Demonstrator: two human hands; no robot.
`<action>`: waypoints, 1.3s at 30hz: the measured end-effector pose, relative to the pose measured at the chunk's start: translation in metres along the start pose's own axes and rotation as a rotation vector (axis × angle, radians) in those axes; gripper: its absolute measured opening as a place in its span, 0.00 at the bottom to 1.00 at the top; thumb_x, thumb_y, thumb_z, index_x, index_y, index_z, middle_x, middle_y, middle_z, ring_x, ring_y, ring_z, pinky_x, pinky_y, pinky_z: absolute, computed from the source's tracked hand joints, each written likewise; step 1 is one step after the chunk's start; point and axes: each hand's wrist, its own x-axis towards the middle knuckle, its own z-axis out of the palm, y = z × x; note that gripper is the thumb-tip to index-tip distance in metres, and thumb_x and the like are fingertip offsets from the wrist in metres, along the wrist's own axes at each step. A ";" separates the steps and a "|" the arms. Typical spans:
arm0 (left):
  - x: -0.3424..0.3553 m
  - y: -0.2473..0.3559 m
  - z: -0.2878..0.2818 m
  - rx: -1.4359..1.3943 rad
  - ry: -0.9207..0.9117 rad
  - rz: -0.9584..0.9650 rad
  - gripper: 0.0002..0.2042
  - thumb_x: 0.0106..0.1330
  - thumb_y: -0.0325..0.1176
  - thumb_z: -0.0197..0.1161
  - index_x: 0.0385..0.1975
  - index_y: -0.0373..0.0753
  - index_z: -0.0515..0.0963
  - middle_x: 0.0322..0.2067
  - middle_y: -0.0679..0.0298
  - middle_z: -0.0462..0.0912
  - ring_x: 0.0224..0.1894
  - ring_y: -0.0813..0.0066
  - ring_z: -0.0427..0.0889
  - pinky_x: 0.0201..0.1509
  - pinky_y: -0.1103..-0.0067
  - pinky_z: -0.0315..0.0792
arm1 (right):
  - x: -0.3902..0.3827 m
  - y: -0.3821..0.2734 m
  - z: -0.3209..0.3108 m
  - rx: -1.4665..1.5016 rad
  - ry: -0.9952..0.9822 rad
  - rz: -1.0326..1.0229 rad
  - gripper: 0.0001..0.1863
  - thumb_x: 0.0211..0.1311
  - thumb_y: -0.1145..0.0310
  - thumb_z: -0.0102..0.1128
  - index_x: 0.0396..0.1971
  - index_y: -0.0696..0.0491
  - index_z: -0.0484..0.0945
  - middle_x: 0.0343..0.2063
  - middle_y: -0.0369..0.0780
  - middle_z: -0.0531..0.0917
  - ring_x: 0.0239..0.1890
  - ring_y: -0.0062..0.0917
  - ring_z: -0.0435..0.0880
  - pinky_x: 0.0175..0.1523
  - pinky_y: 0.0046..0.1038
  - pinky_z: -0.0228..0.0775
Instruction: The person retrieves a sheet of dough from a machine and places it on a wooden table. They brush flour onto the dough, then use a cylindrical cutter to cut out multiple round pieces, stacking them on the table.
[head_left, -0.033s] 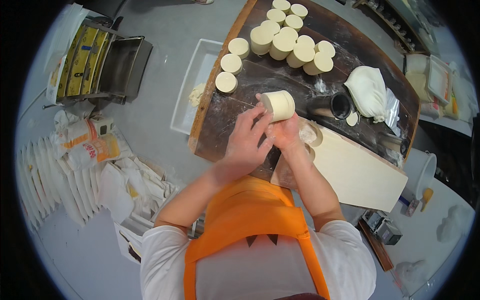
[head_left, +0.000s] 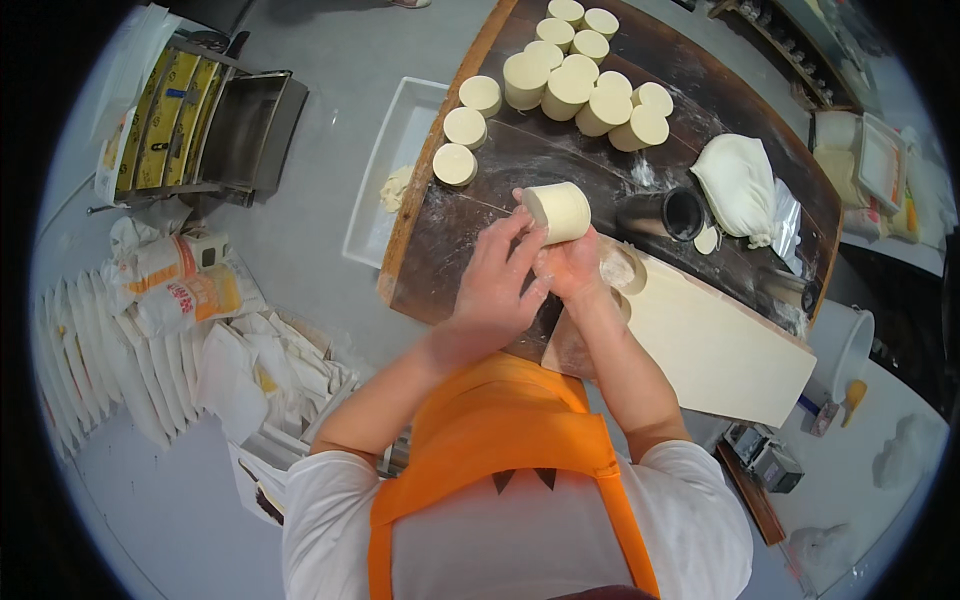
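A pale stack of round dough wrappers [head_left: 560, 212] lies tilted on its side between my hands, above the near part of the dark table. My left hand [head_left: 497, 275] presses its fingers and thumb against the stack's left end. Under and behind it, my right hand [head_left: 573, 268] cups the stack; most of its fingers are hidden. Just right of my hands lies a thick layered slab of dough sheets [head_left: 715, 340] with round holes cut at its left end. Beyond it a dark metal cylinder cutter [head_left: 660, 213] rests on its side.
Several similar stacks [head_left: 567, 88] stand upright at the table's far side and left edge. A tied white cloth bag [head_left: 733, 180] sits at the right, near a second metal cylinder [head_left: 787, 287]. A white tray [head_left: 370, 225] is beyond the wooden edge [head_left: 408, 220].
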 end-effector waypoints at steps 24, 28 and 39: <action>-0.122 -0.064 0.038 -0.059 -0.115 -0.350 0.17 0.74 0.35 0.70 0.58 0.34 0.83 0.51 0.51 0.87 0.53 0.48 0.86 0.56 0.65 0.80 | 0.219 -0.048 -0.039 -1.105 0.500 -0.419 0.25 0.69 0.59 0.76 0.57 0.60 0.83 0.49 0.41 0.90 0.46 0.30 0.90 0.52 0.35 0.82; -0.123 -0.060 0.037 -0.095 -0.104 -0.369 0.17 0.73 0.34 0.70 0.57 0.34 0.83 0.51 0.51 0.87 0.53 0.48 0.86 0.57 0.65 0.80 | 0.218 -0.039 -0.024 -1.705 0.852 -0.561 0.33 0.55 0.61 0.83 0.57 0.67 0.85 0.55 0.55 0.89 0.56 0.45 0.90 0.63 0.38 0.80; -0.141 -0.057 0.026 -0.147 -0.083 -0.487 0.16 0.71 0.32 0.71 0.55 0.33 0.85 0.52 0.52 0.88 0.54 0.54 0.88 0.58 0.67 0.82 | 0.204 -0.016 -0.005 -1.558 0.804 -0.643 0.27 0.56 0.69 0.79 0.55 0.64 0.85 0.54 0.54 0.90 0.59 0.44 0.89 0.65 0.41 0.79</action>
